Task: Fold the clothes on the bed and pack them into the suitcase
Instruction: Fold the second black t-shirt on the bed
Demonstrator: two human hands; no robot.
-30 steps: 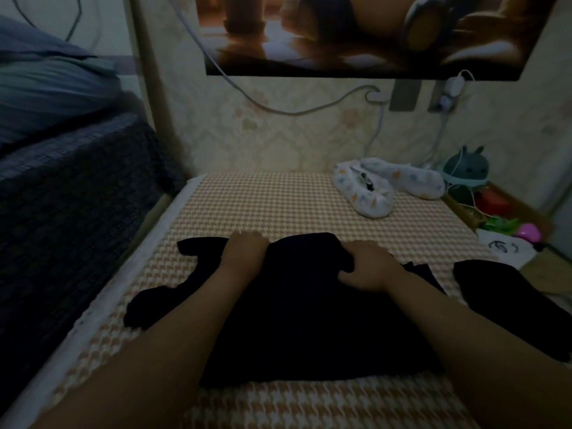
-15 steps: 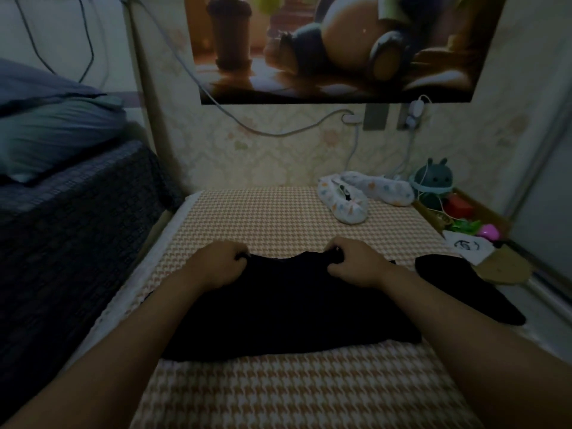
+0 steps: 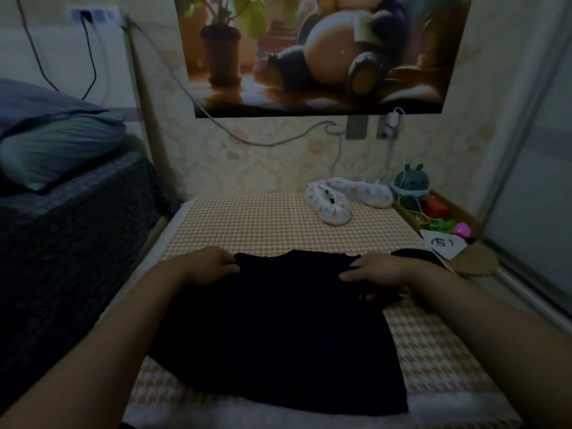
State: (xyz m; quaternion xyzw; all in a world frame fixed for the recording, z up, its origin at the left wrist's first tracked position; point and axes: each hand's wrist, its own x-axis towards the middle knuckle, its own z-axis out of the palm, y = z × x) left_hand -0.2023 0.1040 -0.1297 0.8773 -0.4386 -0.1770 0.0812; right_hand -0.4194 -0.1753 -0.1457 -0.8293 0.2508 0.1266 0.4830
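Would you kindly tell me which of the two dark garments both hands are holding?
The large black garment, top corners held by left hand and right hand; the other dark garment lies unheld to the right.

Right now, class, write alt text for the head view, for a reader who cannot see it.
A left hand and right hand hold the far corners of a black garment spread on a checked bed. White slippers and another dark garment lie further right.
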